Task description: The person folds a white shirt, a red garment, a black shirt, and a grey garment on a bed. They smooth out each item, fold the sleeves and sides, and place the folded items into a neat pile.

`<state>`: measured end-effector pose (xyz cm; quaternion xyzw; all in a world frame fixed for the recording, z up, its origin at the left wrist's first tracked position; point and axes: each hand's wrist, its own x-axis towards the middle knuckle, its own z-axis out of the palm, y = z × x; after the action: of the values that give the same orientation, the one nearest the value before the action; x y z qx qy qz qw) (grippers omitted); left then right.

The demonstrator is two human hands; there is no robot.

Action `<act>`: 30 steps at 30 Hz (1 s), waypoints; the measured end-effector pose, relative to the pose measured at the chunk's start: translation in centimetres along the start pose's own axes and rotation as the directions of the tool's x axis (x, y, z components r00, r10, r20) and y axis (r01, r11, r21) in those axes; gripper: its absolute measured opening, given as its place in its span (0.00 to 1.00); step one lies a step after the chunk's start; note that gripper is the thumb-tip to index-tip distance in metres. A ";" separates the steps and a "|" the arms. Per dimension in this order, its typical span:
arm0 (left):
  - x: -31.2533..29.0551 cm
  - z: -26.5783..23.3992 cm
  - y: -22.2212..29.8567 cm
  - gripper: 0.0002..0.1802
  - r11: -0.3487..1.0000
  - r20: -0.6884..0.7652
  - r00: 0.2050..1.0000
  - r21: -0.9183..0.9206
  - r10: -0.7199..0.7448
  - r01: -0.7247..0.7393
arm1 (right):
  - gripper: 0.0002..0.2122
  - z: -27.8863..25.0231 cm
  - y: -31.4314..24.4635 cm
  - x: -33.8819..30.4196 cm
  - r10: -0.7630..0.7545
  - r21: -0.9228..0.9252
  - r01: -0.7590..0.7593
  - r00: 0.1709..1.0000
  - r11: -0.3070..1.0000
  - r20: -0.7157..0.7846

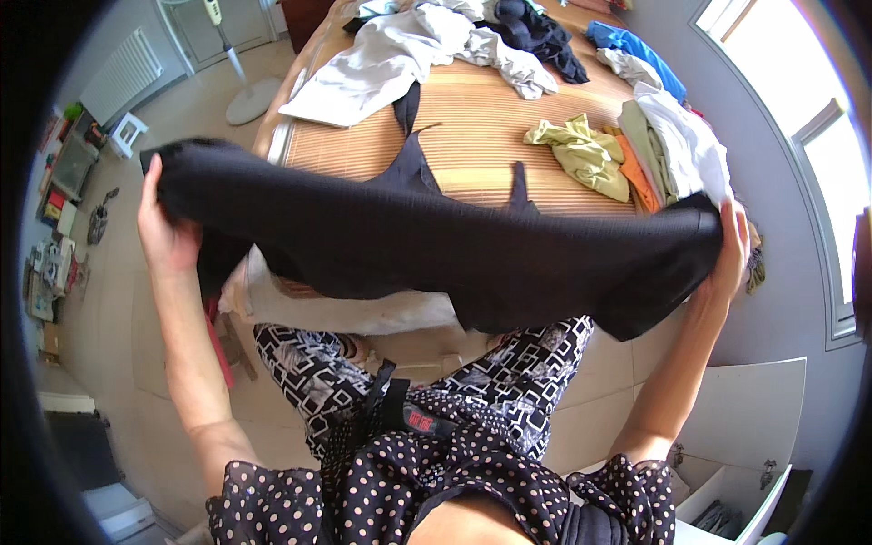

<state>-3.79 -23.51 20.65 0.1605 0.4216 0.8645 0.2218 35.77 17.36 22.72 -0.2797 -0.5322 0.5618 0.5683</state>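
Observation:
A black strappy garment (436, 241) stretches wide between my two hands above the near end of the bed. My left hand (170, 227) is closed on its left end, thumb up along the edge. The right end is gripped in my right hand (734, 247), with the fingers partly hidden by the cloth. Its lower edge hangs loose and uneven between the hands. On the far side, a pointed top part with thin straps lies over the bed's slatted mat (481, 113). A pale cloth edge (354, 311) shows beneath the garment.
White clothing (381, 73) and a dark heap (536, 41) lie at the bed's far end. A yellow-green garment (586, 154) and folded clothes (677, 136) sit at the right, near the window wall. An open white cabinet (754, 418) stands at my lower right.

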 end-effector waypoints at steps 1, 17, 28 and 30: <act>0.1 0.5 0.0 0.17 0.998 -0.141 0.988 0.021 0.059 -0.056 | 0.05 0.6 2.1 2.8 0.008 -0.132 -0.002 0.999 0.991 0.045; 2.8 -5.5 -11.2 0.14 0.310 0.152 0.977 0.931 0.149 -0.192 | 0.10 6.3 15.9 0.5 0.125 -0.542 0.243 0.822 0.805 0.555; 7.8 -1.2 -20.1 0.19 -0.280 0.377 0.926 0.891 0.022 -0.357 | 0.10 8.9 19.7 -2.1 0.373 -0.711 0.638 0.609 0.294 0.700; 8.2 -1.5 -20.2 0.14 -0.338 0.392 0.920 0.864 -0.011 -0.373 | 0.09 8.8 18.4 -2.2 0.241 -0.698 0.493 0.699 0.520 0.673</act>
<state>-6.45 -9.21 4.31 0.4394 0.8783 0.1646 -0.0922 21.88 16.74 7.60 -0.2382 -0.9274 0.2441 0.1539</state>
